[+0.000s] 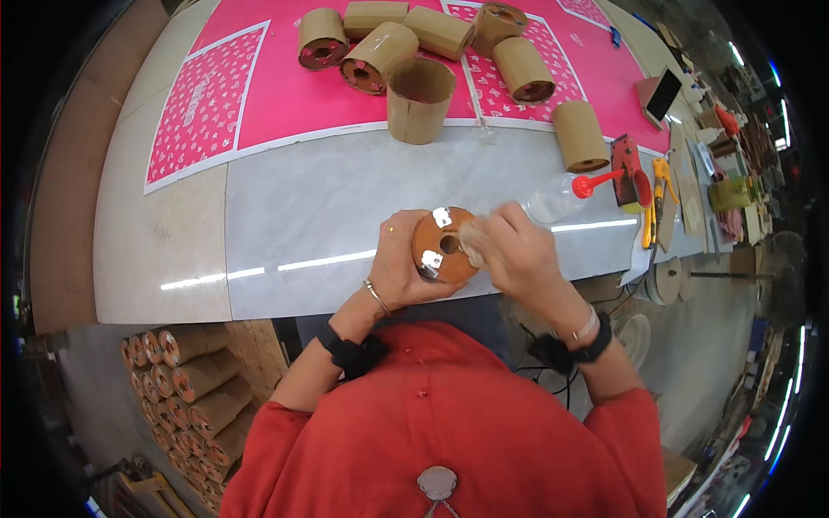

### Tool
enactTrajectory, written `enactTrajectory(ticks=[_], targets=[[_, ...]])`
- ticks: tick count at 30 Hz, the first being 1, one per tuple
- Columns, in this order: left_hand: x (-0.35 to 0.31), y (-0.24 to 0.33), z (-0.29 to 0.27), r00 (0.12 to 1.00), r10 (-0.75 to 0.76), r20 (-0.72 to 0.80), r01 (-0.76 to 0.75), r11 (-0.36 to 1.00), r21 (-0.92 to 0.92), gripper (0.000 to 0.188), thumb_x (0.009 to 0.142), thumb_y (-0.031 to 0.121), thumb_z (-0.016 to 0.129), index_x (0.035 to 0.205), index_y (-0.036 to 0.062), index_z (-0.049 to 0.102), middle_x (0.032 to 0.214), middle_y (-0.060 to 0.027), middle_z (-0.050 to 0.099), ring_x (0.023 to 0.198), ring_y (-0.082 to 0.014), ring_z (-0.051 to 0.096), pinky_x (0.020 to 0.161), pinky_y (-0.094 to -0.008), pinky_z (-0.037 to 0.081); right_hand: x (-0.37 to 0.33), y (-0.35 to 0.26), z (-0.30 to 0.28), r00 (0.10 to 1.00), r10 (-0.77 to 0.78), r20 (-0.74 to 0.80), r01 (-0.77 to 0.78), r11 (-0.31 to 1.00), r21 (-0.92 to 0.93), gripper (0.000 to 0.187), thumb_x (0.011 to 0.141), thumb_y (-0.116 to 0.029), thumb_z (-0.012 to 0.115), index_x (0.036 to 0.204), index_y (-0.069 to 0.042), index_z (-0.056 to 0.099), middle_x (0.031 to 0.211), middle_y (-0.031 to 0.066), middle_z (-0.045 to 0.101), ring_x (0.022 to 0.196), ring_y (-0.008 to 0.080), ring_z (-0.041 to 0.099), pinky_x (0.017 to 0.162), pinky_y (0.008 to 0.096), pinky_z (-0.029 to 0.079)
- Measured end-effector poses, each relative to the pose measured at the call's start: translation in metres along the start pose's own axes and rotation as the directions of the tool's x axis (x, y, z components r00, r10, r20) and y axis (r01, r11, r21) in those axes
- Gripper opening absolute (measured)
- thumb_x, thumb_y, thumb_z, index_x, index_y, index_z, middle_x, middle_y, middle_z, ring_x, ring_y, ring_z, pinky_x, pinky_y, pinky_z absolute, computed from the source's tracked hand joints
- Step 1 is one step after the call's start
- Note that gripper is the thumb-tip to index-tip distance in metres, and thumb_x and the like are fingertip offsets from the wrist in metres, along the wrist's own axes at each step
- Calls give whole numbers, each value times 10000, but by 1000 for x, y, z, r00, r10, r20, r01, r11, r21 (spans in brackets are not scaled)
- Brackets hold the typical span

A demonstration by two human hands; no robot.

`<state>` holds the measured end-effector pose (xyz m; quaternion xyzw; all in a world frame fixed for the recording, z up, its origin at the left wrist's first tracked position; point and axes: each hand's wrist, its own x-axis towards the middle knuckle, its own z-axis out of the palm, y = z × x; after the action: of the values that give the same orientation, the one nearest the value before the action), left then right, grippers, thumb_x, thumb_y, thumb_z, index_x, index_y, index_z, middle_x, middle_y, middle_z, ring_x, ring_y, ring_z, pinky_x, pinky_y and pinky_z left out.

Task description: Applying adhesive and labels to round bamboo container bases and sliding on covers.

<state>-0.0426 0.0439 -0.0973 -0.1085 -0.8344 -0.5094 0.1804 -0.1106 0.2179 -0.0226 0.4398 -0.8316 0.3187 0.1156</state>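
My left hand [399, 259] wraps round the side of a round orange-brown spool [445, 266], whose end face points up. That face has a hole in its middle and two shiny white patches. At its right edge, my right hand [523, 250] is closed on a pale, crumpled cloth [471, 242] pressed against the rim; motion blurs its fingers. A clear squeeze bottle [553, 200] with a red nozzle lies just beyond the right hand.
Several cardboard-wrapped rolls [579, 134] and an open cardboard tube [420, 116] stand or lie on pink printed sheets [337, 86]. On the right are a red-and-black holder [627, 164], a yellow-handled tool [661, 177] and a phone [662, 95]. More rolls [194, 380] are stacked below left.
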Motion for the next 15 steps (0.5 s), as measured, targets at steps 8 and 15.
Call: enactTrajectory(ticks=[8, 15], targets=[[-3, -5, 2, 998, -65, 9, 66, 998, -20, 872, 527, 321, 886, 1210, 32, 428, 1084, -109, 469, 999, -258, 479, 890, -361, 387, 15, 13, 17, 989, -144, 19, 144, 989, -27, 120, 784, -109, 645, 887, -70, 600, 773, 78, 500, 603, 254, 550, 506, 349, 454], [1, -1, 7, 989, -14, -144, 15, 1000, 7, 728, 503, 341, 851, 1078, 45, 517, 954, -131, 575, 859, -304, 557, 781, -404, 428, -15, -22, 6, 999, -46, -28, 46, 999, 5, 181, 724, -63, 639, 902, -78, 608, 854, 91, 570, 650, 240, 589, 513, 332, 459]])
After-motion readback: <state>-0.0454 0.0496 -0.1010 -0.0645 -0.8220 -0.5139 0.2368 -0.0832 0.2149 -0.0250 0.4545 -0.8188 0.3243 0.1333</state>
